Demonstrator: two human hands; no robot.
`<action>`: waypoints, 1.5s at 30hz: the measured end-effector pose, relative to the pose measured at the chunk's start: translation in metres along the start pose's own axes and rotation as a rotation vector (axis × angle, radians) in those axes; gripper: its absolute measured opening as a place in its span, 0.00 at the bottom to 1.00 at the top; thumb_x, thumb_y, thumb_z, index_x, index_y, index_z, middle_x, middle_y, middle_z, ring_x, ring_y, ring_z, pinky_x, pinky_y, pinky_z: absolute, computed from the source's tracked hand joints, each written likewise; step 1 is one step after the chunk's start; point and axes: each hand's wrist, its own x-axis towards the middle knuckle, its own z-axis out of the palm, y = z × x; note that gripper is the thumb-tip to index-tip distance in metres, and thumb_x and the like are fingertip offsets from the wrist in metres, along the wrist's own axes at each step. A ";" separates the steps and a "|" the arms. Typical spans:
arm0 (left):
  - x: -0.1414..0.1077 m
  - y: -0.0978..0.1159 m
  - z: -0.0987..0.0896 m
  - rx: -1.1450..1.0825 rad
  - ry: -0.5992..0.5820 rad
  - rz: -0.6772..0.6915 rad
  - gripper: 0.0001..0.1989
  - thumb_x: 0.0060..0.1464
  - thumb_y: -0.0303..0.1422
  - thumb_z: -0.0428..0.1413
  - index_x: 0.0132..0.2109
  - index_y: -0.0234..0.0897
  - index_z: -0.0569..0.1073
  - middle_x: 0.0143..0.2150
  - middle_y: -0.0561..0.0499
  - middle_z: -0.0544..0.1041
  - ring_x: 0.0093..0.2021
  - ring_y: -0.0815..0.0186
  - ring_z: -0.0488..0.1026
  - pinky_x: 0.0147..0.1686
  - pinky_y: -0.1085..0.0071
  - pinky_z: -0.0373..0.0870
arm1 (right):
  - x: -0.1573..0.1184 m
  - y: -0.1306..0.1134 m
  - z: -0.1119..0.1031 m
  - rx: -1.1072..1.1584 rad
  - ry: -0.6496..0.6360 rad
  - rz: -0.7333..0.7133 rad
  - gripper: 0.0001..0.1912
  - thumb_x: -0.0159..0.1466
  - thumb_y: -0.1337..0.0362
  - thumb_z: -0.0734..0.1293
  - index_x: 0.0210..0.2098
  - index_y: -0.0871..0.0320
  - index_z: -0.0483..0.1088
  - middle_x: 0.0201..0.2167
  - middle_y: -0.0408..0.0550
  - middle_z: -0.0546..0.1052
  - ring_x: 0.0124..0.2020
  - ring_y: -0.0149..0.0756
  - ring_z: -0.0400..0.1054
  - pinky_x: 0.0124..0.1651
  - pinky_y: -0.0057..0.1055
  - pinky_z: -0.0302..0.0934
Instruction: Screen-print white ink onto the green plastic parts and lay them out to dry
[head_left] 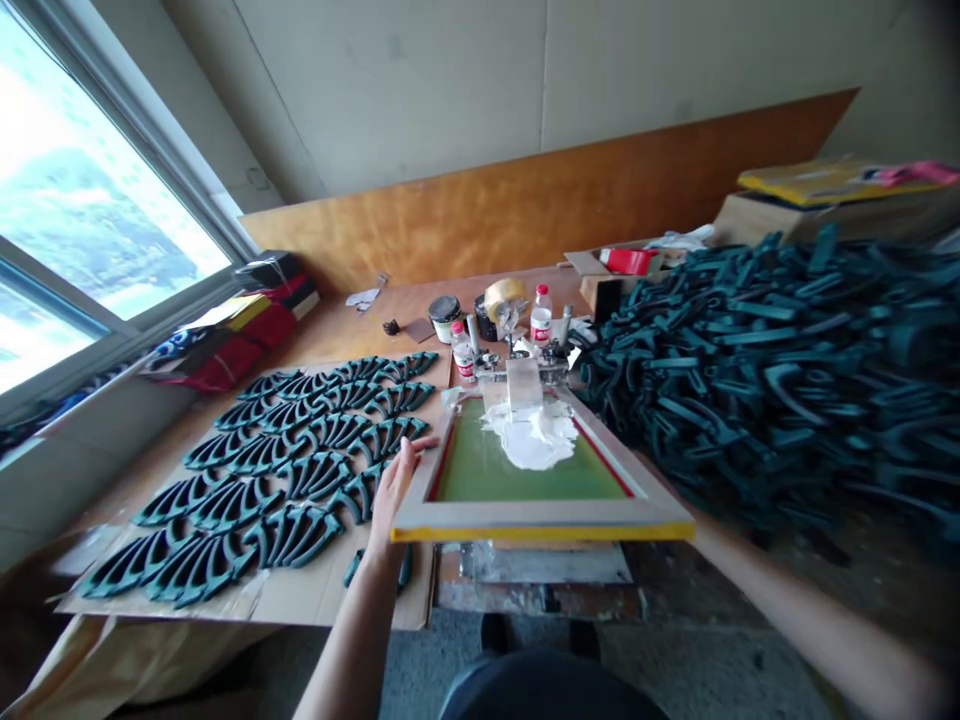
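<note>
A screen-printing frame point(544, 515) with a yellow front edge is tilted up in front of me. Its green mesh point(487, 482) carries a thick patch of white ink point(536, 445) near the far end, below a pale squeegee block point(523, 385). My left hand point(397, 485) is beside the frame's left side, fingers stretched out and thumb raised; whether it touches the frame is unclear. My right forearm point(787, 600) reaches to the frame's right side, where the frame hides the fingers of that hand. Below the frame is a metal plate point(551, 565).
Rows of curved dark-green handles point(292, 475) lie on cardboard point(307, 600) at left. A large heap of similar parts point(780, 380) fills the right side. Behind the frame stand red-labelled bottles point(541, 318), a lidded tub point(445, 318) and a tape roll point(505, 294).
</note>
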 end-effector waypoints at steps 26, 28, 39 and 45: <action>-0.006 -0.147 0.005 0.236 -0.108 -0.261 0.32 0.55 0.45 0.55 0.63 0.37 0.63 0.39 0.46 0.80 0.41 0.58 0.77 0.44 0.65 0.71 | 0.022 -0.067 0.022 -0.314 -0.258 -0.485 0.11 0.56 0.76 0.60 0.32 0.59 0.70 0.33 0.50 0.73 0.40 0.39 0.63 0.43 0.34 0.57; -0.006 -0.147 0.005 0.244 -0.105 -0.265 0.31 0.55 0.45 0.55 0.63 0.38 0.64 0.39 0.46 0.80 0.41 0.57 0.77 0.44 0.64 0.72 | 0.020 -0.066 0.013 -0.287 -0.341 -0.496 0.10 0.55 0.75 0.61 0.31 0.58 0.70 0.33 0.49 0.73 0.39 0.38 0.64 0.43 0.34 0.57; -0.007 -0.143 0.004 0.256 -0.088 -0.261 0.32 0.54 0.46 0.55 0.63 0.38 0.64 0.39 0.46 0.80 0.40 0.58 0.77 0.42 0.65 0.71 | 0.006 -0.063 0.029 -0.268 -0.165 -0.507 0.11 0.59 0.75 0.60 0.35 0.60 0.73 0.35 0.51 0.74 0.42 0.40 0.65 0.47 0.36 0.58; -0.009 -0.128 0.002 0.203 -0.124 -0.249 0.37 0.51 0.50 0.57 0.64 0.36 0.62 0.36 0.47 0.80 0.35 0.60 0.77 0.36 0.68 0.72 | 0.057 -0.075 0.002 -0.269 -0.104 -0.272 0.17 0.61 0.63 0.68 0.50 0.52 0.71 0.38 0.46 0.76 0.41 0.37 0.68 0.46 0.32 0.61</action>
